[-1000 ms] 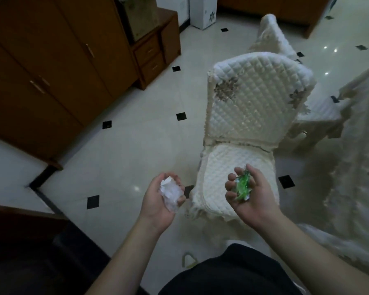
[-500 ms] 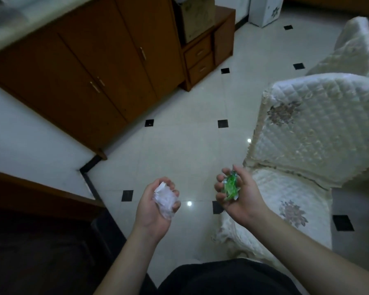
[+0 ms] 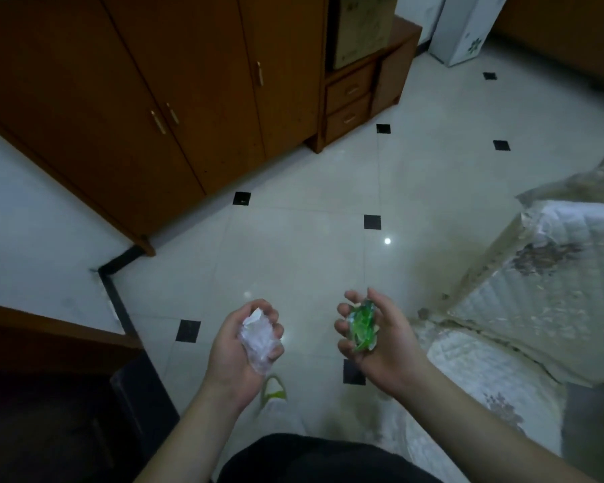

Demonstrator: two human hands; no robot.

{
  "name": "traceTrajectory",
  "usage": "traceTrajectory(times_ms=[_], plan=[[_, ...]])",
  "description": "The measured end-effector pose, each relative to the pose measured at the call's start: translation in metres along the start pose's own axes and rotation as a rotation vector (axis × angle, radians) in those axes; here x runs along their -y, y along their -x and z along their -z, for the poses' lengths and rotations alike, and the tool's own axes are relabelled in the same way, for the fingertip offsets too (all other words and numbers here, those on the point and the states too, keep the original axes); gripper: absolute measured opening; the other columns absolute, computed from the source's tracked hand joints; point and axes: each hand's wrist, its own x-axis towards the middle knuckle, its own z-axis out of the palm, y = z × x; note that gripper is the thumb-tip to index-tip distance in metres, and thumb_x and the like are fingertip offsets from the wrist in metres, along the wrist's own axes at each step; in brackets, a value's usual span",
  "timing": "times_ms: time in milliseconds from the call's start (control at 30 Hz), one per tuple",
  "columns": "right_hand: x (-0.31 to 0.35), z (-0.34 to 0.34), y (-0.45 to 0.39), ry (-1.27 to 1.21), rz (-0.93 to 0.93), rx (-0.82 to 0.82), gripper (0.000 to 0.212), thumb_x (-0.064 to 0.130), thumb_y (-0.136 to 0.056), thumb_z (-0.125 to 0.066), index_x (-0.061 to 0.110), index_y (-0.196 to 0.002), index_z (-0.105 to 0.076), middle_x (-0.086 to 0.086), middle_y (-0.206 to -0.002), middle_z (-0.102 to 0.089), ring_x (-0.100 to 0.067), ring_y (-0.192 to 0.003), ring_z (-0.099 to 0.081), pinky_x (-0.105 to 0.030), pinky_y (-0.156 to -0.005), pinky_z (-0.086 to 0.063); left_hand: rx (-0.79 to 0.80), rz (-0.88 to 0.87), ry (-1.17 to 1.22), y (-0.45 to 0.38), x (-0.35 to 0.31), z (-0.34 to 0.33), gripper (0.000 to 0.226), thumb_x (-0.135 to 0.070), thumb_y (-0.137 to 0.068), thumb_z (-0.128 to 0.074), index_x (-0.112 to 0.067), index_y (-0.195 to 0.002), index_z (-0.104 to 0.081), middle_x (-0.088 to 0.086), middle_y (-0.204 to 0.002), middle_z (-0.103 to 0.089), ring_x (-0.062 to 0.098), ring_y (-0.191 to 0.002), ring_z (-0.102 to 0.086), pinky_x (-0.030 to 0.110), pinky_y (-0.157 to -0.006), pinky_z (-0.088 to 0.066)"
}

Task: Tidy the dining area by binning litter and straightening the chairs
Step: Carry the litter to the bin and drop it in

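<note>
My left hand [image 3: 234,346] is curled around a crumpled white paper wad [image 3: 258,334], held palm up over the tiled floor. My right hand [image 3: 380,343] grips a crumpled green wrapper [image 3: 362,324] between fingers and thumb. Both hands hover side by side in front of my body. A dining chair with a white quilted cover [image 3: 544,294] stands at the right edge, just right of my right hand; only part of its back and seat shows.
A brown wooden cabinet [image 3: 147,99] with a low drawer unit [image 3: 353,99] lines the far left wall. A white box [image 3: 464,26] stands at the back. Something yellow-green [image 3: 274,388] lies on the floor below my left hand. Dark furniture [image 3: 49,395] fills the lower left.
The view has swung left: the chair slid from the middle to the right edge and the cabinet came to the centre. Both hands kept their litter and stayed side by side.
</note>
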Motion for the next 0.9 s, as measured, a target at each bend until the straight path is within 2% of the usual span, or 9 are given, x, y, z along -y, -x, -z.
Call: traceTrajectory(times_ms=[200,333,433,567,700,833,900], plan=[[0.008,-0.071,-0.070,-0.011,0.033,-0.010,0.021,0.036,-0.086,-0.054,0.016,-0.091,-0.060,0.000,-0.078,-0.053,-0.014,-0.061,-0.053,-0.023,-0.047,-0.041,0.025,0.044,-0.095,-0.060,-0.085,0.006,0.018,-0.023,-0.083,-0.049,-0.014,-0.073,-0.061,0.004,-0.072,-0.052,0.016,-0.056,-0.047,0.020,-0.042,-0.025],[0.022,-0.082,-0.094,-0.031,0.079,-0.059,0.021,0.036,-0.087,-0.052,0.016,-0.093,-0.059,0.000,-0.078,-0.053,-0.014,-0.062,-0.053,-0.023,-0.047,-0.041,0.099,0.004,-0.124,-0.095,-0.132,-0.015,0.018,-0.025,-0.079,-0.049,-0.016,-0.071,-0.061,0.002,-0.073,-0.050,0.015,-0.058,-0.046,0.020,-0.044,-0.022],[0.043,-0.080,-0.107,-0.047,0.095,-0.128,0.021,0.034,-0.089,-0.051,0.016,-0.095,-0.058,-0.001,-0.079,-0.053,-0.014,-0.062,-0.054,-0.022,-0.048,-0.041,0.154,-0.023,-0.126,-0.115,-0.153,-0.037,0.021,-0.024,-0.086,-0.044,-0.017,-0.074,-0.059,0.002,-0.072,-0.051,0.015,-0.059,-0.047,0.020,-0.044,-0.024],[0.082,-0.075,-0.125,-0.086,0.172,-0.155,0.020,0.033,-0.091,-0.050,0.016,-0.095,-0.059,-0.001,-0.077,-0.053,-0.015,-0.061,-0.053,-0.022,-0.047,-0.041,0.177,0.013,-0.130,-0.148,-0.153,-0.068,0.026,-0.025,-0.092,-0.039,-0.017,-0.076,-0.058,0.002,-0.072,-0.051,0.015,-0.060,-0.048,0.020,-0.042,-0.029],[0.128,-0.058,-0.143,-0.121,0.209,-0.174,0.021,0.035,-0.090,-0.052,0.017,-0.097,-0.058,-0.001,-0.077,-0.054,-0.015,-0.061,-0.054,-0.022,-0.046,-0.041,0.217,0.082,-0.231,-0.185,-0.138,-0.116,0.020,-0.022,-0.089,-0.042,-0.015,-0.079,-0.058,0.003,-0.074,-0.051,0.016,-0.061,-0.047,0.021,-0.043,-0.028],[0.192,-0.029,-0.161,-0.166,0.253,-0.189,0.022,0.036,-0.089,-0.053,0.016,-0.099,-0.057,-0.001,-0.077,-0.053,-0.014,-0.061,-0.054,-0.022,-0.047,-0.042,0.300,0.114,-0.361,-0.235,-0.136,-0.182,0.017,-0.026,-0.085,-0.050,-0.015,-0.078,-0.062,0.004,-0.077,-0.052,0.016,-0.064,-0.049,0.021,-0.045,-0.029],[0.230,-0.016,-0.165,-0.207,0.276,-0.203,0.021,0.035,-0.090,-0.052,0.016,-0.099,-0.056,-0.001,-0.077,-0.053,-0.014,-0.062,-0.053,-0.022,-0.046,-0.042,0.352,0.145,-0.419,-0.258,-0.133,-0.222,0.016,-0.031,-0.076,-0.065,-0.015,-0.079,-0.064,0.004,-0.079,-0.053,0.016,-0.065,-0.051,0.022,-0.047,-0.032]])
